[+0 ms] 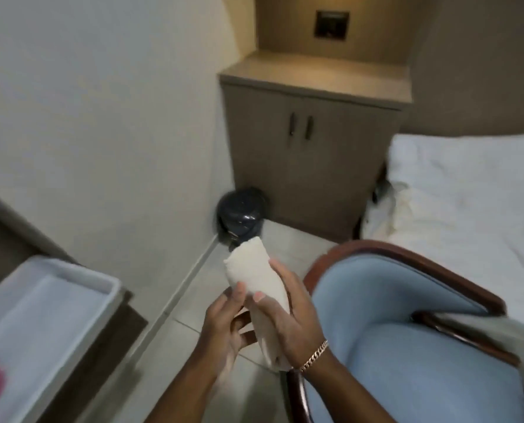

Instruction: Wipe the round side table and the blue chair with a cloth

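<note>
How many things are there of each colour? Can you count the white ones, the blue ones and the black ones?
White: 3 (rolled white cloth in both hands, white plastic tray, white bedsheet)
Blue: 1 (blue padded chair with dark wooden frame)
Black: 1 (black shiny bin bag on the floor)
Brown: 1 (brown two-door cabinet)
Total: 6

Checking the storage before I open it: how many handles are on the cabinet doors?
2: both dark vertical handles sit side by side where the cabinet doors meet, the left handle and the right handle.
</note>
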`<state>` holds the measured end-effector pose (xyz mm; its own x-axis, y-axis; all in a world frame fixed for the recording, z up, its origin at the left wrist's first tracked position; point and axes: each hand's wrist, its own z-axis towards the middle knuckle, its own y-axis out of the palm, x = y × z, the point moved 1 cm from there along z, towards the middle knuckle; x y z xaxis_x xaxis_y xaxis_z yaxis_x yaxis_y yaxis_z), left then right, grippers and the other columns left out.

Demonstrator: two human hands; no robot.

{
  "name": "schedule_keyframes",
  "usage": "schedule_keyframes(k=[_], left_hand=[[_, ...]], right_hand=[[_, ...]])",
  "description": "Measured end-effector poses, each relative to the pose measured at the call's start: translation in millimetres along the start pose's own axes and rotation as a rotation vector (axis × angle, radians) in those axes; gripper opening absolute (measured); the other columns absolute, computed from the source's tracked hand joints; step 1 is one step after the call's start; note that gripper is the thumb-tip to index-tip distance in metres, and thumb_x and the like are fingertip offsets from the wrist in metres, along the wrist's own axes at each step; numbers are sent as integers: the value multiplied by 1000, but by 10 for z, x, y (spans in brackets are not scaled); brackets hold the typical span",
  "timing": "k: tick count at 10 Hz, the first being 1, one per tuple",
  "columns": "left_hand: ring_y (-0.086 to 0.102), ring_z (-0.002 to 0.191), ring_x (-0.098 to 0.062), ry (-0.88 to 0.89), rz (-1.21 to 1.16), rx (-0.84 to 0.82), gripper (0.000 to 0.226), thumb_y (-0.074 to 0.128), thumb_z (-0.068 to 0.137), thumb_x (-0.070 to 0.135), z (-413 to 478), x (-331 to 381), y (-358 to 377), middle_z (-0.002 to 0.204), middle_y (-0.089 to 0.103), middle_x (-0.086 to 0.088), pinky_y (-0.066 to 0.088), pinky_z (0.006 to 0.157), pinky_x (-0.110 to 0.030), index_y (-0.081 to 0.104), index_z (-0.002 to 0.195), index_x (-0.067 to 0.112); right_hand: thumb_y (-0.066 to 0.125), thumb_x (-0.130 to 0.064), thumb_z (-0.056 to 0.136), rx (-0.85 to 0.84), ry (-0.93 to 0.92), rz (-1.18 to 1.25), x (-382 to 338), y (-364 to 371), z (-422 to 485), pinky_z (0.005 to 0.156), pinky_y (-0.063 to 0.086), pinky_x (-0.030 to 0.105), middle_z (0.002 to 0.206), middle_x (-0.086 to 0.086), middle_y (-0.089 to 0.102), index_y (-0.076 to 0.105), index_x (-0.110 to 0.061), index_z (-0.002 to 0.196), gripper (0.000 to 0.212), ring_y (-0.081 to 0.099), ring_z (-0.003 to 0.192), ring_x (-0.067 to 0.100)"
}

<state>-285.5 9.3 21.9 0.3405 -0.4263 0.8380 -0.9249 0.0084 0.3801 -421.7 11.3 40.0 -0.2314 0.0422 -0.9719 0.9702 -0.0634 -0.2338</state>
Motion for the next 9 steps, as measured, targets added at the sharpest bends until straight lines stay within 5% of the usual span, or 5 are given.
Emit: schedule_keyframes(k=[2,4,5,7,9], left_hand=[[68,113,-34,256,-226,238,53,73,77,37,-343,984,-1343,124,71,-18,57,94,-53,66,126,18],[68,111,-36,432,-515,509,58,66,72,11,-539,1160,-2414,126,68,-23,54,95,-52,59,130,8],[66,115,-37,403,-424,651,50,66,87,8,-539,1136,-2831,128,69,-16,52,100,-58,55,135,14],[58,123,-42,141,278,1183,59,63,93,19,-321,906,-3161,142,56,-18,51,100,-59,37,146,19],[35,142,-49,129,657,1144,78,65,79,-1,-197,610,-3034,154,36,-34,34,117,-56,31,149,-5]], right_hand=[[71,-24,75,-335,-34,159,-828,1353,431,77,58,22,105,-1,67,52,-31,125,54,67,93,6],[82,-39,66,-839,383,205,-756,2707,759,100,52,53,131,10,62,51,-19,136,79,61,118,35],[88,-43,62,-784,390,231,-566,3152,803,91,58,48,113,13,74,63,-12,119,70,70,105,34],[74,-29,75,-410,-20,-393,-359,3684,759,75,50,27,90,-7,67,56,-24,98,30,64,86,21],[64,-19,83,-328,-305,-550,-331,3251,822,92,43,22,116,0,68,67,-21,111,28,62,109,20]])
